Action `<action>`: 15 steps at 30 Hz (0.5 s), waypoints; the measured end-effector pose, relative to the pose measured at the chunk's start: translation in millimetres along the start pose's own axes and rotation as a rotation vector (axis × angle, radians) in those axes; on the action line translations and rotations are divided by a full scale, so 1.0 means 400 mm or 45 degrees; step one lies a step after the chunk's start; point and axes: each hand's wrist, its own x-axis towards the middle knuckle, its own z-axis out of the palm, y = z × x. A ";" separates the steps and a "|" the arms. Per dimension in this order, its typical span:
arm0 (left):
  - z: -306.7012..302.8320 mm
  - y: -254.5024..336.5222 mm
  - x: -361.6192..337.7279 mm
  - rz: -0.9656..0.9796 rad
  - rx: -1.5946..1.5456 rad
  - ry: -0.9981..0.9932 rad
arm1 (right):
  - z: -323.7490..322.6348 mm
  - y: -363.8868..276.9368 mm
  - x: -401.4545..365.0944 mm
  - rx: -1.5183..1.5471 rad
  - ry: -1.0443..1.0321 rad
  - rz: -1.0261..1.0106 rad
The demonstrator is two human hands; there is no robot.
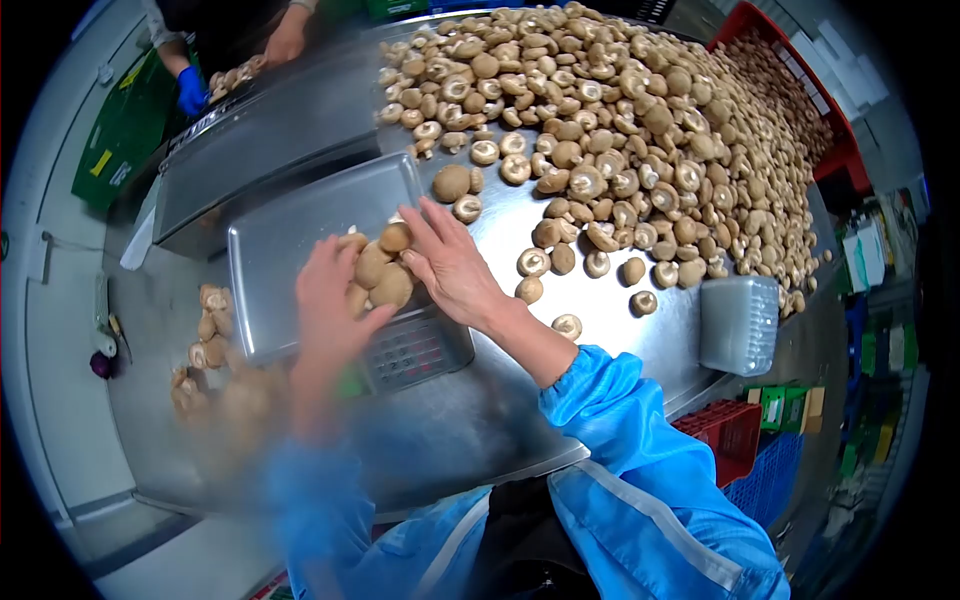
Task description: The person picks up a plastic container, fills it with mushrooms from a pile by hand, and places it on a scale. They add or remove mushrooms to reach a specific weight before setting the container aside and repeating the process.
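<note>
Grip: right hand (455, 262) closed on mushrooms (375, 268) over the scale plate (290, 250), left hand (335, 295) beside them, too blurred to tell closure; light, even pressure should avoid bruising.

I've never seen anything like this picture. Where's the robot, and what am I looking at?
There's no robot here: it's a person with bare hands, seen from a camera worn on the head, looking forward and down. The left hand, rather blurred, and the right hand are cupped around a small cluster of mushrooms over what looks like a scale with a keypad. I can't tell whether they lift or just steady them. On the metal table, a big mushroom pile spreads behind, with a stack of clear plastic trays at its right. At top left, another person's blue-gloved hand shows.
</note>
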 end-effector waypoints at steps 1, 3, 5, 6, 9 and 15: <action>-0.008 0.010 -0.001 -0.026 -0.039 0.007 | -0.011 0.002 -0.007 0.127 0.051 0.015; -0.026 0.031 -0.013 0.043 0.007 0.122 | -0.043 0.018 -0.050 0.362 0.172 0.068; -0.022 0.037 -0.046 0.134 -0.055 0.329 | -0.068 0.049 -0.138 0.322 0.215 0.132; -0.024 0.072 -0.063 0.070 -0.281 0.322 | -0.073 0.071 -0.199 0.200 0.230 0.117; -0.016 0.200 -0.157 -0.072 -0.734 0.192 | -0.078 0.118 -0.428 0.015 0.168 0.077; 0.255 0.368 -0.362 0.058 -0.769 -0.397 | -0.119 0.075 -0.727 0.249 -0.229 0.116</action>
